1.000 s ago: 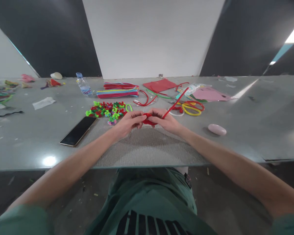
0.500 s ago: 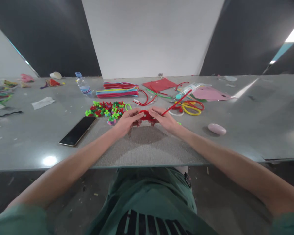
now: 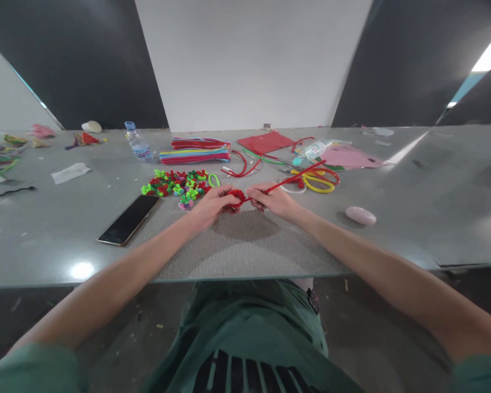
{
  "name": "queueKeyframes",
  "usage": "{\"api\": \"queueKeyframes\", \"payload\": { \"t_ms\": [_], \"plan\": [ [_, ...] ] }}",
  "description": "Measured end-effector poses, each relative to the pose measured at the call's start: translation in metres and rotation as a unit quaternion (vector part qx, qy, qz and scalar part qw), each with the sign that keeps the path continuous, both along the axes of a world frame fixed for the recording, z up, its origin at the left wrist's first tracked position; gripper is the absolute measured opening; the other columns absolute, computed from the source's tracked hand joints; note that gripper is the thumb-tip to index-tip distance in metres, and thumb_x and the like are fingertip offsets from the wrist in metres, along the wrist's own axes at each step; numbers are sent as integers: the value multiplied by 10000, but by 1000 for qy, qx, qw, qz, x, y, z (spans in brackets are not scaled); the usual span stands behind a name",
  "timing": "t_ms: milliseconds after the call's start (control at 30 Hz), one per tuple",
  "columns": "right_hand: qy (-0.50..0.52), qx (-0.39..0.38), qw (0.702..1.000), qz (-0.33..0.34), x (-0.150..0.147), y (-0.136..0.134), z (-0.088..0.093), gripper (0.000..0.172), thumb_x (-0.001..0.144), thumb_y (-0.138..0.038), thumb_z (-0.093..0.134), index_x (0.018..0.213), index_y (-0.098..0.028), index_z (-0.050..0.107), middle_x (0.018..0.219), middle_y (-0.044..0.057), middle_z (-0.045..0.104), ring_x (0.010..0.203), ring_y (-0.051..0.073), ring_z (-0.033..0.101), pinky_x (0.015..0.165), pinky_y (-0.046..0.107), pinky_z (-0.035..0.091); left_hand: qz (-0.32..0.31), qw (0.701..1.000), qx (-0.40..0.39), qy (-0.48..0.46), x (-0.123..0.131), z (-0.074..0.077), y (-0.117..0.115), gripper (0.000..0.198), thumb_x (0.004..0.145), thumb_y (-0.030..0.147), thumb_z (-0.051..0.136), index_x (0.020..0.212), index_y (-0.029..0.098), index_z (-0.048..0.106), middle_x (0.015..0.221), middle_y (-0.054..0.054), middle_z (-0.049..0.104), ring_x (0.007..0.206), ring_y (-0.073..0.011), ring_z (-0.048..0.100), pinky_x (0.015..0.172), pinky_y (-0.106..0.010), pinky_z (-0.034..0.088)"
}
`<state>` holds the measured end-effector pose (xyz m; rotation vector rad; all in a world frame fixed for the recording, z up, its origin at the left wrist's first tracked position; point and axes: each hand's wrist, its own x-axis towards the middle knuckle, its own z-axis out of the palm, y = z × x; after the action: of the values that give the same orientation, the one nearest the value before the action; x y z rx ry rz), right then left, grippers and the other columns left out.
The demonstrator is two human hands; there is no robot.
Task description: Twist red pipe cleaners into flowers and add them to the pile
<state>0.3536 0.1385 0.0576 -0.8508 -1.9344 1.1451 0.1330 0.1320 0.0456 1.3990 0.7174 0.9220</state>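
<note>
Both of my hands meet over the middle of the grey table (image 3: 45, 240). My left hand (image 3: 210, 206) pinches a small coiled red bundle of a red pipe cleaner (image 3: 290, 179). My right hand (image 3: 272, 199) is closed on the same pipe cleaner, whose free end sticks out up and to the right. Just beyond my left hand lies a pile of small red and green pipe-cleaner pieces (image 3: 175, 183).
A black phone (image 3: 129, 218) lies left of my hands, a pink oval object (image 3: 360, 215) to the right. Farther back are a striped bundle of pipe cleaners (image 3: 195, 152), a water bottle (image 3: 136, 142), red and yellow loops (image 3: 317, 179), red felt (image 3: 265, 141), pink paper (image 3: 349, 157).
The coiled red bundle has shifted from between the hands to my left fingertips. The free end has dropped lower to the right, and my hands sit slightly farther from me.
</note>
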Motion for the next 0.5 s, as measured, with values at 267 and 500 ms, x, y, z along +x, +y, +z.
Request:
{"api": "queueKeyframes", "payload": {
  "t_ms": [267,500],
  "plan": [
    [21,-5,1000,-12,3,2,0,530,908,-701,682,731,-209,590,578,-49,470,537,105,417,508,262,373,-28,999,8,27,-1,1,1,266,820,251,765,1069,192,693,908,-38,752,788,-146,717,673,-238,506],
    [28,42,998,-29,3,5,0,565,938,-692,655,657,-219,529,553,-46,472,525,102,412,522,269,374,-34,999,3,-1,-1,1,1,252,806,236,811,992,196,646,906,-61,781,851,-184,760,671,-234,535]
  ]
}}
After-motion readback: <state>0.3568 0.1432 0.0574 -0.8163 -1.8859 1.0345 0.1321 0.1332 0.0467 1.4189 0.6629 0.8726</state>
